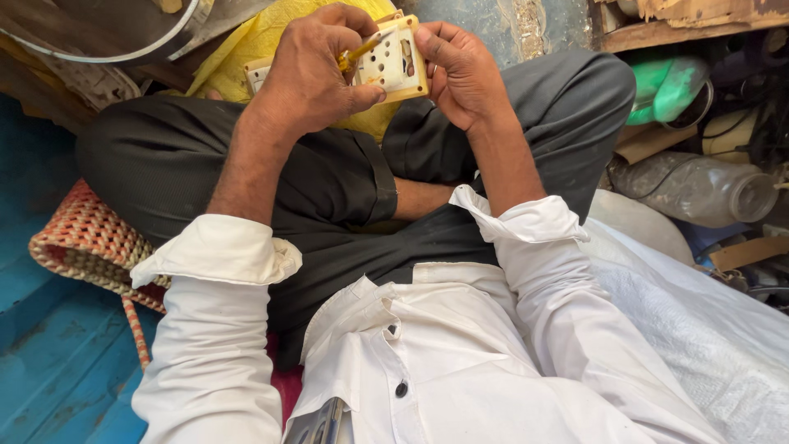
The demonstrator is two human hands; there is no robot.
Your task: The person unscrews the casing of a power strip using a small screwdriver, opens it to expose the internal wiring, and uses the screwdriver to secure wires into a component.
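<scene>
I sit cross-legged and look down at my lap. My left hand [316,70] grips a small yellow-handled screwdriver [357,54] whose tip rests against a cream switch plate [394,62] with several holes and slots. My right hand [460,70] holds the right edge of that plate, fingers curled over its top. Both hands are raised above my knees, in front of a yellow bag [246,41]. The left part of the plate is hidden behind my left hand.
A woven red and white mat [86,238] lies under me on a blue painted floor [49,362]. To the right stand a clear plastic jar [699,189], a green bag [670,86], wires and scraps. A white sack [715,329] lies at my right side.
</scene>
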